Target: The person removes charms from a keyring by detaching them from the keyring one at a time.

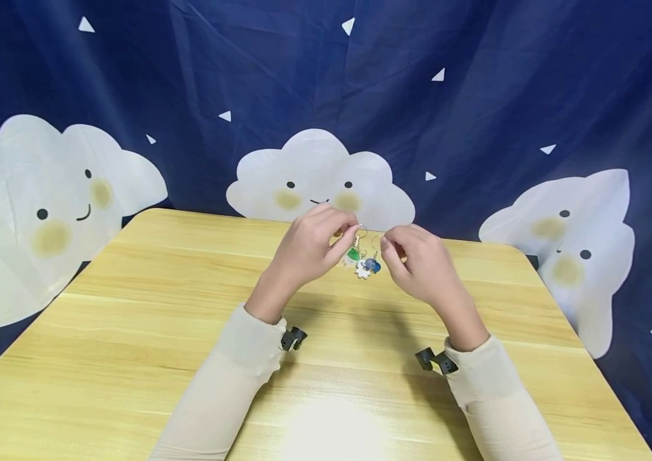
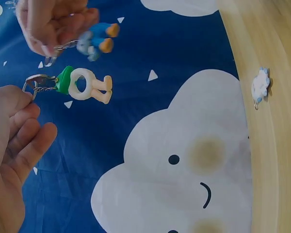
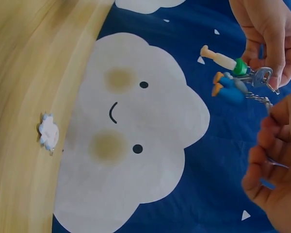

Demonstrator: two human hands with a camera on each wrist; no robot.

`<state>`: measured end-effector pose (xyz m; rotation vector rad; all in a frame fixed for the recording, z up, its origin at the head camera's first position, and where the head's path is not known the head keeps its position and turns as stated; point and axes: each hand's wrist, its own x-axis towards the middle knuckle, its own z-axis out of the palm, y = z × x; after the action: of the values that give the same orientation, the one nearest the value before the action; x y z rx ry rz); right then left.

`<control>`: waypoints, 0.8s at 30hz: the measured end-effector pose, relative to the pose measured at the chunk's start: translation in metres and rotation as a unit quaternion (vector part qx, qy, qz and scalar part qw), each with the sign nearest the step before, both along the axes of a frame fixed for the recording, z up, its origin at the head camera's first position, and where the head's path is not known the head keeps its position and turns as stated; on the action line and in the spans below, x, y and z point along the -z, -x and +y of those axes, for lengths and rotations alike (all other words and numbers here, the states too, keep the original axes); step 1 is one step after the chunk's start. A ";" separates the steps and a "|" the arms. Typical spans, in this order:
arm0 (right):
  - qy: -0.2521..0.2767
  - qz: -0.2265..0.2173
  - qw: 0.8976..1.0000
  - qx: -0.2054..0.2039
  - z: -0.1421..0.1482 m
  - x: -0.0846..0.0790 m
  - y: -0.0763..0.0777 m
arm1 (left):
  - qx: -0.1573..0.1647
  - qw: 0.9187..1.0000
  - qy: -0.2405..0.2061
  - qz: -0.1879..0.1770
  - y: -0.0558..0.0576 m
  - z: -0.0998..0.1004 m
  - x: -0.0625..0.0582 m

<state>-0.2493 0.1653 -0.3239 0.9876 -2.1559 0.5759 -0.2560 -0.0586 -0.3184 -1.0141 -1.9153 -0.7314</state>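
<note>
Above the far part of the table, my left hand [image 1: 313,246] pinches a metal key ring [image 2: 29,88]. From this ring hang a key [image 3: 262,76] and a small figure charm [image 2: 87,85] with a green top, a white ring-shaped body and pale legs. Close beside it, my right hand [image 1: 425,264] pinches the ring end of a short chain [image 3: 256,97]. A blue figure charm [image 3: 231,92] with orange feet dangles from that chain, apart from my left hand. A white flower-shaped charm [image 2: 260,88] with pale blue edges lies on the table below.
The light wooden table [image 1: 130,358] reaches back to a dark blue curtain [image 1: 279,64] printed with white clouds and triangles. Black wrist mounts sit at both cuffs, the left mount [image 1: 294,339] and the right mount [image 1: 436,362].
</note>
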 end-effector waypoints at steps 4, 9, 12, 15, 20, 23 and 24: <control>-0.029 -0.068 0.997 0.016 -0.002 0.003 0.001 | -0.007 1.000 -0.004 0.000 0.001 -0.003 0.000; -0.058 -0.108 0.992 0.018 -0.005 0.010 0.005 | -0.015 1.000 -0.006 0.000 0.001 -0.005 -0.001; -0.072 -0.116 0.991 0.007 -0.007 0.015 0.009 | -0.018 1.000 -0.008 0.002 0.000 -0.006 -0.002; -0.083 -0.131 0.988 -0.004 -0.010 0.022 0.014 | -0.018 1.000 -0.010 0.004 0.000 -0.007 -0.002; -0.115 -0.177 0.977 -0.008 -0.016 0.033 0.022 | -0.016 1.000 -0.011 0.002 0.001 -0.008 -0.001; -0.141 -0.209 0.968 -0.007 -0.021 0.040 0.028 | -0.017 1.000 -0.012 0.000 0.001 -0.009 -0.002; -0.149 -0.218 0.964 -0.008 -0.023 0.042 0.031 | -0.017 1.000 -0.013 0.000 0.001 -0.009 -0.002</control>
<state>-0.2803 0.1427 -0.3657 1.1162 -2.6885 0.5207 -0.2570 -0.0676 -0.3165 -0.9632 -1.9144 -0.7345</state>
